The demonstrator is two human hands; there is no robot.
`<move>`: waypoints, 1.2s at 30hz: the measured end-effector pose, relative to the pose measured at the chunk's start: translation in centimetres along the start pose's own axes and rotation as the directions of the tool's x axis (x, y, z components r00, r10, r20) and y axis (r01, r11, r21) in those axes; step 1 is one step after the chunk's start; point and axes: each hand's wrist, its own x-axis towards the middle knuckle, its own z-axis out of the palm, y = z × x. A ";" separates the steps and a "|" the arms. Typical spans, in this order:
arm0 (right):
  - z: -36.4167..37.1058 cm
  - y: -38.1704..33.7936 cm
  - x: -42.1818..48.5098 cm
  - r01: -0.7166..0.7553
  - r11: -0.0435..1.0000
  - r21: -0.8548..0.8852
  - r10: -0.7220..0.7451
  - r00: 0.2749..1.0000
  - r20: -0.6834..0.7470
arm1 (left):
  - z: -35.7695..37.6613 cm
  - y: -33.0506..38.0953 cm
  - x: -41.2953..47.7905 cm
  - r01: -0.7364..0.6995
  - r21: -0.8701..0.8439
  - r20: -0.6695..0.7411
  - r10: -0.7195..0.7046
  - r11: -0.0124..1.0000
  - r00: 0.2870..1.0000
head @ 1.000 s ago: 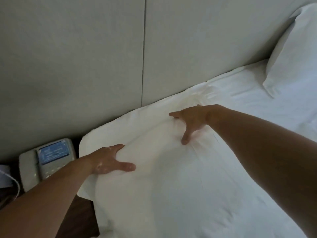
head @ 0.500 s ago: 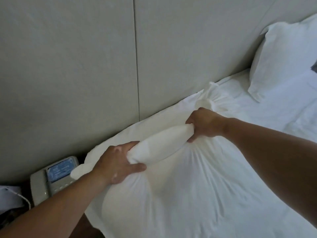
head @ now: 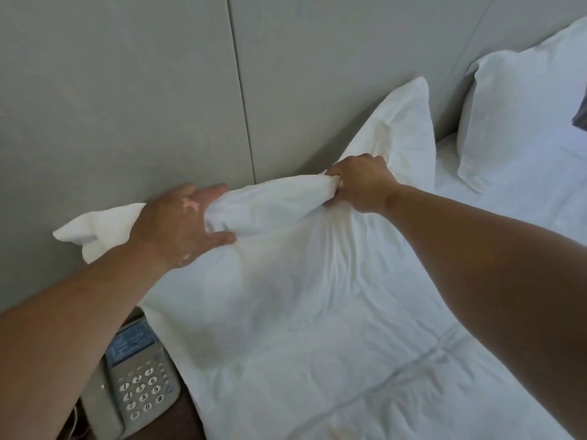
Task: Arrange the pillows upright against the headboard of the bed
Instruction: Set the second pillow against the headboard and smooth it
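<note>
A white pillow is lifted by its top edge in front of the grey padded headboard, its two upper corners sticking out left and right. My left hand grips the bunched top edge near the left corner. My right hand is clenched on the same edge further right. The pillow's lower part rests on the white bed. A second white pillow stands upright against the headboard at the far right.
A beige desk phone with a keypad sits on a dark wooden nightstand at the lower left, beside the bed's edge. A dark object peeks in at the right edge.
Both hands went from pressing flat on the lying pillow to gripping its top edge, and have pulled it up towards the headboard. The view has shifted left and down.
</note>
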 end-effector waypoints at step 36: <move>7.3 6.8 -0.8 -0.253 0.947 0.196 0.284 0.947 -0.148 | 3.4 -4.2 -5.0 0.031 0.186 -0.449 0.057 0.982 0.892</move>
